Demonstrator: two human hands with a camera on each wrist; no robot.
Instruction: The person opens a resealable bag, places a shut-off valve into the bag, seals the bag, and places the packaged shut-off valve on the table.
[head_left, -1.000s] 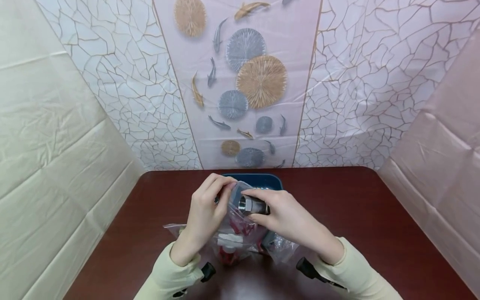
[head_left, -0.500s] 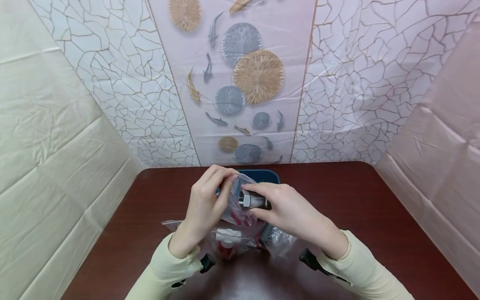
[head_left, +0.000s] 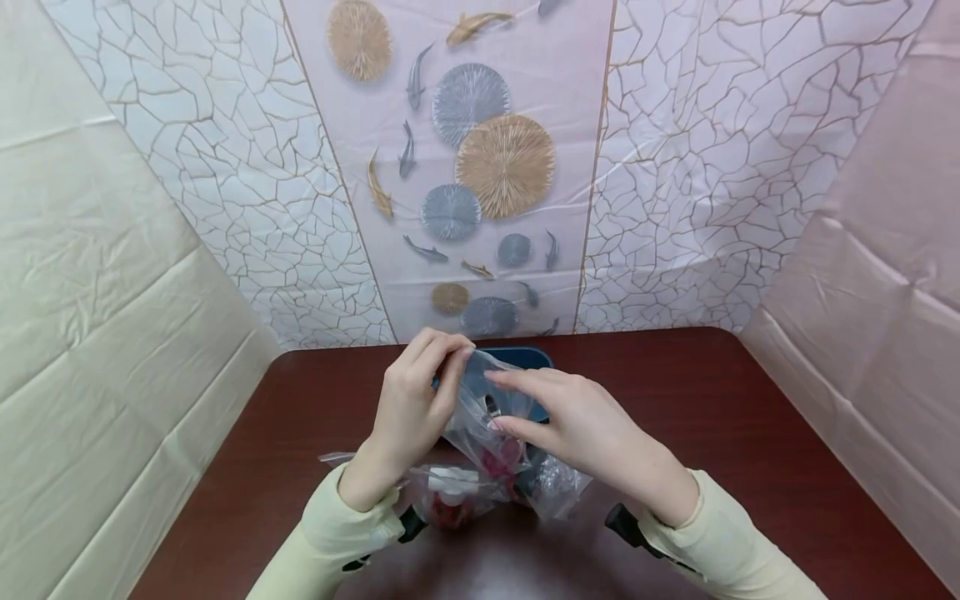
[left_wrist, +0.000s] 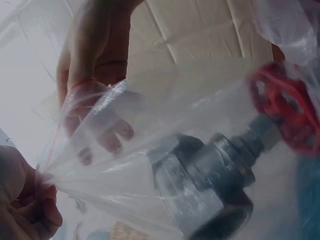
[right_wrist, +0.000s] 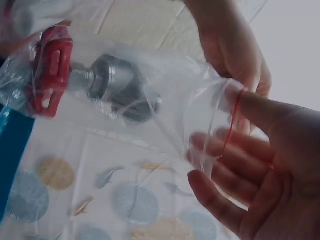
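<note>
A gate valve (left_wrist: 210, 175) with a grey metal body and a red handwheel (right_wrist: 52, 72) lies inside a clear zip bag (head_left: 468, 417). Handwheel down, it hangs toward the bag's bottom in the head view. My left hand (head_left: 412, 400) pinches the bag's rim at its upper left, thumb against fingers. At the mouth, my right hand (head_left: 577, 412) has its fingers spread and apart from the valve. Its fingers (right_wrist: 240, 160) show through the film past the red seal line in the right wrist view, and nothing is gripped between them.
Behind the hands a blue bin (head_left: 528, 357) stands on the dark red table (head_left: 660, 379). Nearer the person lie a bagged item with white and red parts (head_left: 452, 492) and a crumpled clear bag (head_left: 558, 483). Patterned cloth hangs at the back.
The right hand has let go of the valve, which has dropped deeper into the bag. The right fingers have spread. The left hand keeps its pinch on the rim.
</note>
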